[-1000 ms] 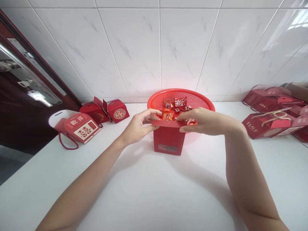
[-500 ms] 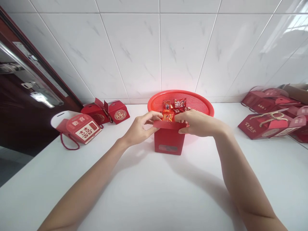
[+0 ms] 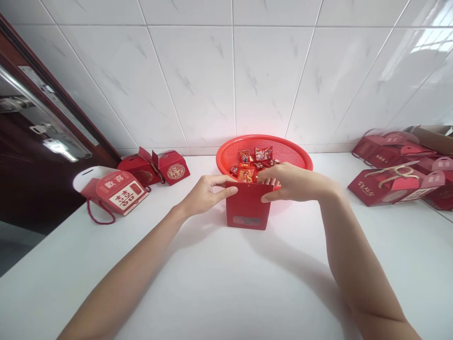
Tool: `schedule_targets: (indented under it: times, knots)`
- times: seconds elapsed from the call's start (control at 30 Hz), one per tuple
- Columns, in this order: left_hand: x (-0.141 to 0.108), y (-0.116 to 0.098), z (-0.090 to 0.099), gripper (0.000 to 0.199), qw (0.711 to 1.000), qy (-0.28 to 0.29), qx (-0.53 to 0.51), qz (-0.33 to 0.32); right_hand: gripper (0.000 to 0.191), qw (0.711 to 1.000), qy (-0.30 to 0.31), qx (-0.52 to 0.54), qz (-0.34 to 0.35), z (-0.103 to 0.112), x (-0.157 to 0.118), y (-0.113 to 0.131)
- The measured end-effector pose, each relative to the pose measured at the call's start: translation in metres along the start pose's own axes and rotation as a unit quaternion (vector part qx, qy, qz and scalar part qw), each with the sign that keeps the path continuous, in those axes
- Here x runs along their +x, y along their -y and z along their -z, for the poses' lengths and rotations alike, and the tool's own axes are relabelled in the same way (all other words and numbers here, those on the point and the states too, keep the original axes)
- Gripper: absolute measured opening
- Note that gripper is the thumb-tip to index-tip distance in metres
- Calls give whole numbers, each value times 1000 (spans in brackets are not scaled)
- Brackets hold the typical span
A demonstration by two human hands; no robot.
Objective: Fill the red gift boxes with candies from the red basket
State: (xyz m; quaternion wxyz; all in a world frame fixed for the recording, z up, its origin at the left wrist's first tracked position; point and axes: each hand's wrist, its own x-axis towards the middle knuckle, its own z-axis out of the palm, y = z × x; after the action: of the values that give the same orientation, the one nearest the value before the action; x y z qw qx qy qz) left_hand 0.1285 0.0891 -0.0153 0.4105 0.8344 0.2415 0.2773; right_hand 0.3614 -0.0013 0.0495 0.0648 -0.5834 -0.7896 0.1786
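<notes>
A small red gift box (image 3: 247, 208) stands upright on the white table in front of me, its plain face with a little clear window turned my way. My left hand (image 3: 208, 193) pinches the upper left edge of this box, thumb in front and fingers behind. At the upper right edge, my right hand (image 3: 288, 183) has its thumb on the near side and its curled fingers over the top, with the fingertips partly hidden. Just behind the box is a red plastic basket (image 3: 222, 158) holding several wrapped candies (image 3: 264, 154).
To the left sit a red-and-white gift box (image 3: 120, 191) with a rope handle and smaller red boxes (image 3: 173, 166). More red boxes (image 3: 382, 184) are piled at the right. A tiled wall (image 3: 198, 85) rises behind the table, and a door with keys (image 3: 58, 146) stands at the left.
The top flap of the box, earlier folded toward me, now stands up in line with the front panel. My left thumb has moved onto its front. The view has shifted slightly.
</notes>
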Motion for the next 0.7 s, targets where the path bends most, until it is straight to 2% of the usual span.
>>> schedule_targets:
  times: [0.1, 0.37, 0.7]
  knots:
    - [0, 0, -1, 37, 1000, -10, -16, 7, 14, 1000, -6, 0, 3, 1, 0, -2]
    - [-2, -6, -5, 37, 986, -32, -158, 47, 16, 999, -33, 24, 34, 4, 1, -5]
    - [-1, -9, -8, 36, 980, -52, -182, 62, 13, 995, -35, 66, 60, 5, 3, -8]
